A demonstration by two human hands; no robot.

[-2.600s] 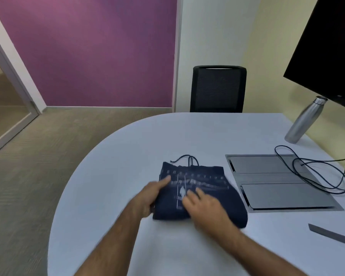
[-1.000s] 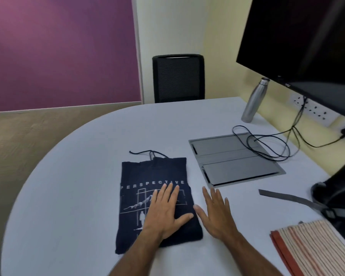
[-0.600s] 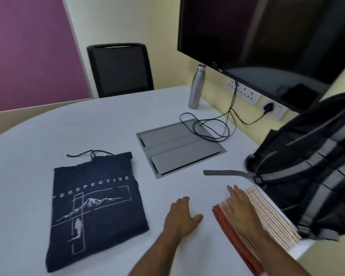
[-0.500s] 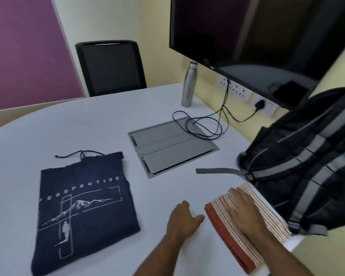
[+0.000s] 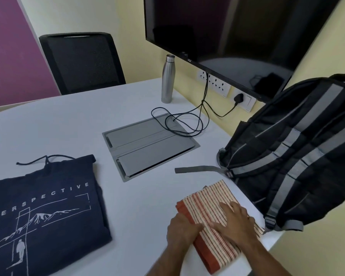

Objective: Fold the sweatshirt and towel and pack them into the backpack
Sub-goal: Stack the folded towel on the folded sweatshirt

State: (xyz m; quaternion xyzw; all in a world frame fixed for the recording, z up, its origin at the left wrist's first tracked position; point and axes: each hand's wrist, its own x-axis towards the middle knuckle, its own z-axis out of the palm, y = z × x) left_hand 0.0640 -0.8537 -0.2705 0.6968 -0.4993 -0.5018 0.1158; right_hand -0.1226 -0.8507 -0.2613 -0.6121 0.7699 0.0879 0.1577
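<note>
A navy sweatshirt (image 5: 48, 212) lies folded flat on the white table (image 5: 72, 128) at the left, its "PERSPECTIVE" print facing up. A folded cream towel with red stripes (image 5: 207, 200) lies near the table's right front edge. My right hand (image 5: 233, 222) rests flat on top of the towel, fingers spread. My left hand (image 5: 182, 229) presses against the towel's left edge, fingers curled at its side. A black backpack with grey stripes (image 5: 299, 156) stands just right of the towel, its grey strap (image 5: 197, 169) trailing on the table.
A grey cable hatch (image 5: 147, 144) is set in the table's middle, with black cables (image 5: 187, 122) looped on it and running to wall sockets. A steel bottle (image 5: 167, 78) stands at the back. A black chair (image 5: 82, 60) and a wall screen (image 5: 237, 26) are behind.
Both hands left the sweatshirt and moved right to the towel. My left hand has come up against the towel's left edge. The view swung right, bringing the backpack in.
</note>
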